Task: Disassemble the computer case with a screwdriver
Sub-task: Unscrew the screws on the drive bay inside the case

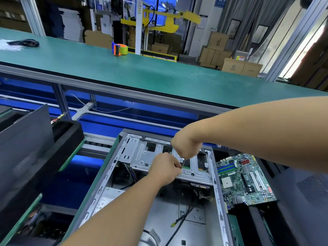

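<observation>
The open computer case [99,190] lies on its side in front of me, with a silver drive cage [142,157] across its far end. My right hand [186,146] grips the handle of a screwdriver, whose thin shaft [183,163] points down at the cage. My left hand [165,170] sits just below it, fingers curled and pinching near the shaft's tip. The tip itself is hidden behind my fingers. Loose cables [188,212] and a power supply [106,197] lie inside the case.
A green motherboard [245,178] lies on a black panel right of the case. Black case panels [26,148] stand at the left. Beyond runs a long green bench [159,73] with an orange tape dispenser [119,49] and a black cable bundle [24,43].
</observation>
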